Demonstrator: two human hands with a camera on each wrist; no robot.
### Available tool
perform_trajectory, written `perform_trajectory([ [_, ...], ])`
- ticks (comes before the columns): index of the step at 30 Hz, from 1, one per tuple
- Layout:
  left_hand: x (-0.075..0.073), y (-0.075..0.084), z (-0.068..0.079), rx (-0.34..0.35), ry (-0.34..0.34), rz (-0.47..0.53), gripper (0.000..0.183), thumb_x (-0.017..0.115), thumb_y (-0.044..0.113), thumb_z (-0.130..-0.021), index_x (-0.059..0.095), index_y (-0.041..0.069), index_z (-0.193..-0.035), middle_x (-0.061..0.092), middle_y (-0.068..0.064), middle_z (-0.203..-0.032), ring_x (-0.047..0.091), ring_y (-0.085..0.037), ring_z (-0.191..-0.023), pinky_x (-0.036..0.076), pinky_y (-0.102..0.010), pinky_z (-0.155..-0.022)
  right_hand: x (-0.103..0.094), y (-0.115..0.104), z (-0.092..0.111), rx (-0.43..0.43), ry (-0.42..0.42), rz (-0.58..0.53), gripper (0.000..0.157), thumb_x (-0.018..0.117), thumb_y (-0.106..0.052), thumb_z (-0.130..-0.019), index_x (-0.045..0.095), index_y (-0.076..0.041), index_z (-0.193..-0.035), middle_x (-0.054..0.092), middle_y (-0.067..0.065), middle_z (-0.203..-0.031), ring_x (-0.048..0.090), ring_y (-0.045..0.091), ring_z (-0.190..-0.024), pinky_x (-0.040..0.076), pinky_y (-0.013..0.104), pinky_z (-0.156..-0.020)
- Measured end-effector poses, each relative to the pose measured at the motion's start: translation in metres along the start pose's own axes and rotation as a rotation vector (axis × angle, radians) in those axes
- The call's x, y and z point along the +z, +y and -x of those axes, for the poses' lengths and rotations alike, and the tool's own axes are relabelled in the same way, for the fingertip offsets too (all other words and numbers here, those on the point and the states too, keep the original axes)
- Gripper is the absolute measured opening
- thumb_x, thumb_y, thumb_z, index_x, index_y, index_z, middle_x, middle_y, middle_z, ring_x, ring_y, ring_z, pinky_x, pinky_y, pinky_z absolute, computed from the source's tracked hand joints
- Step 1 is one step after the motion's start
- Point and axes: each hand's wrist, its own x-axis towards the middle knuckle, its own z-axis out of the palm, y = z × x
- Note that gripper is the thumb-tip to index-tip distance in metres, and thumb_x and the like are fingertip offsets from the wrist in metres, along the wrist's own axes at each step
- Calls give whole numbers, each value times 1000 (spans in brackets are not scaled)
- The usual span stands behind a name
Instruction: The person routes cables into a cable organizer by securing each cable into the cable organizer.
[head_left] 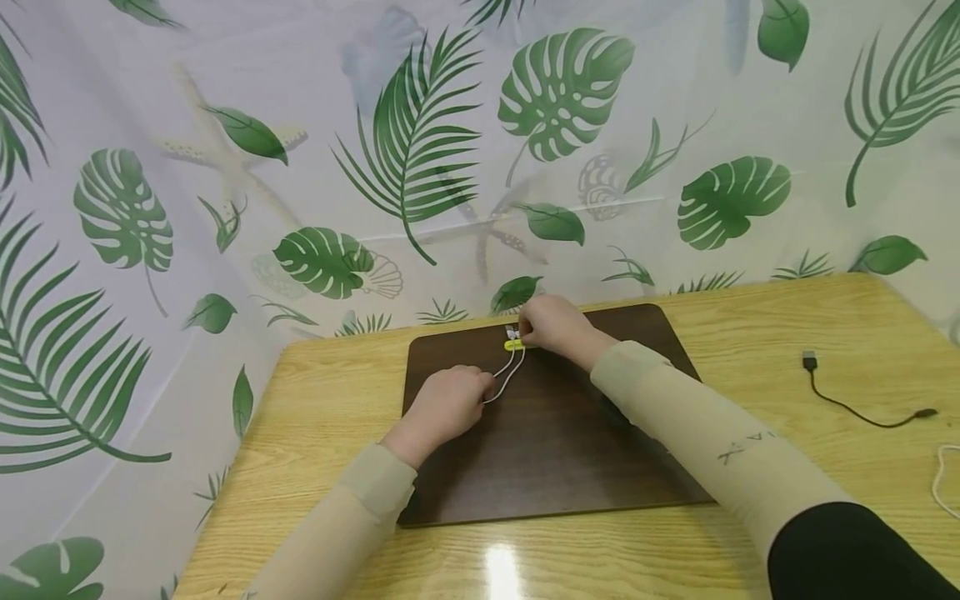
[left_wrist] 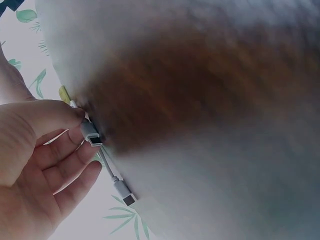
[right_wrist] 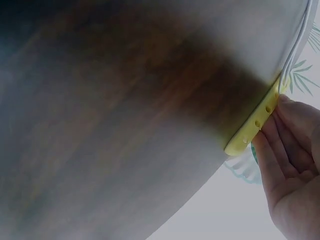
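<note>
Near the back edge of a dark brown board (head_left: 517, 450), a yellow cable holder (head_left: 513, 344) with a row of small holes lies flat. My right hand (head_left: 557, 327) grips it, with thumb and fingertips on its edge in the right wrist view. Two white cable strands (head_left: 504, 385) run from the holder toward my left hand (head_left: 453, 404). The left thumb and forefinger pinch the white cables close to a plug (left_wrist: 91, 132). A second plug (left_wrist: 124, 192) hangs past those fingers. Small white pieces (head_left: 512, 332) sit just behind the holder.
The board lies on a yellow wood-grain table (head_left: 330, 433). A short black USB cable (head_left: 847, 404) rests on the right, and part of a white cord (head_left: 941, 475) shows at the right edge. Behind stands a leaf-patterned cloth (head_left: 450, 167).
</note>
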Motion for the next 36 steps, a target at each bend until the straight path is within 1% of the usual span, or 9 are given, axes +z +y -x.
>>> perform_trajectory([
  [4, 0, -2, 1, -7, 8, -2, 10, 77, 6, -92, 75, 16, -93, 75, -2, -92, 74, -24, -87, 60, -40, -74, 0, -2, -1, -12, 0, 27, 12, 77, -9, -92, 77, -9, -80, 74, 3, -81, 62, 19, -74, 56, 40, -79],
  [7, 0, -4, 1, -9, 9, -4, 10, 77, 6, -91, 75, 16, -94, 76, -2, -93, 74, -24, -88, 61, -41, -75, 0, -2, -1, -8, 0, 27, 13, 77, -9, -93, 77, -9, -80, 74, 3, -81, 62, 19, -74, 56, 40, -79],
  [12, -1, -5, 0, -11, 8, 0, 10, 77, 6, -91, 76, 15, -95, 76, -2, -94, 75, -25, -89, 61, -41, -76, 1, -1, -2, 11, 5, 1, 11, 78, -11, -95, 79, -10, -85, 77, 4, -86, 66, 20, -79, 58, 41, -82],
  [16, -2, -5, 0, -18, 3, 4, 9, 76, 6, -92, 76, 14, -96, 77, -3, -95, 75, -25, -90, 61, -42, -77, 2, -1, -3, -7, 16, 21, 11, 77, -11, -96, 79, -10, -85, 77, 4, -86, 68, 21, -79, 59, 42, -81],
  [20, -4, -3, 1, -21, -17, 8, 10, 75, 5, -93, 77, 14, -97, 77, -3, -96, 75, -25, -91, 61, -41, -77, 2, 0, -2, 7, -2, 30, 12, 77, -12, -96, 79, -11, -84, 76, 3, -85, 67, 20, -78, 58, 41, -80],
  [25, -5, -1, 1, -24, -24, 3, 11, 73, 5, -94, 77, 14, -98, 77, -4, -97, 75, -25, -91, 61, -41, -78, 2, 2, 0, 21, -19, 40, 11, 79, -15, -95, 78, -12, -85, 76, 2, -85, 66, 20, -77, 58, 42, -80],
  [31, -2, -3, 1, -27, -2, 1, 10, 74, 4, -94, 76, 14, -95, 76, -3, -94, 74, -26, -90, 61, -42, -76, 4, 3, 3, 35, 7, 37, 11, 78, -17, -96, 79, -14, -86, 76, 0, -86, 65, 18, -77, 58, 40, -79],
  [36, -1, -4, 2, -27, 4, 3, 10, 74, 4, -94, 76, 14, -95, 76, -4, -94, 74, -26, -90, 61, -42, -76, 5, 0, 4, 17, 36, 54, 13, 78, -16, -96, 79, -14, -84, 76, 0, -83, 65, 18, -75, 58, 40, -76],
])
